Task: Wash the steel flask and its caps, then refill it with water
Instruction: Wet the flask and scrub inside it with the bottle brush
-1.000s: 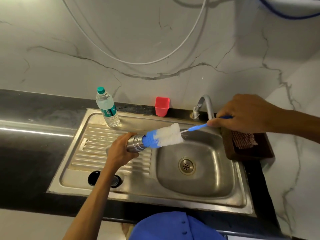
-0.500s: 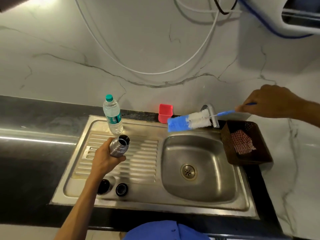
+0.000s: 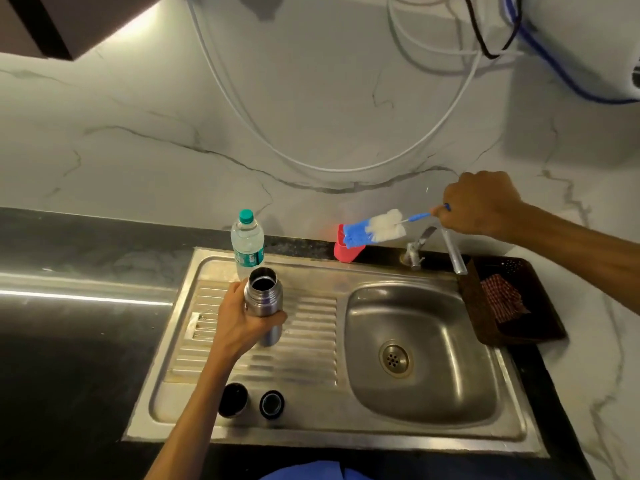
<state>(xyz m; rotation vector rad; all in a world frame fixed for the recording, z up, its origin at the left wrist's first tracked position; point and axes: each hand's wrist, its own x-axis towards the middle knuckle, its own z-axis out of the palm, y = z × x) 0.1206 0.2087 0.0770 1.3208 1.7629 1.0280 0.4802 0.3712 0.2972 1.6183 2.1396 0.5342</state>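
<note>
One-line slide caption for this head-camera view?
Left hand holds open steel flask; right hand brings bottle brush to red holder.

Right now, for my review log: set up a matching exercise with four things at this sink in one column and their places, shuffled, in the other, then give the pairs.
Things
1. steel flask
2. bottle brush
3. two caps
4. checked cloth

Places
A. in the brown tray right of the basin
B. on the drainboard near its front edge
C. held by the right hand, tip at the red cup
D. held open-mouthed by the left hand

Pairs: 1-D, 2-C, 3-B, 4-A
</note>
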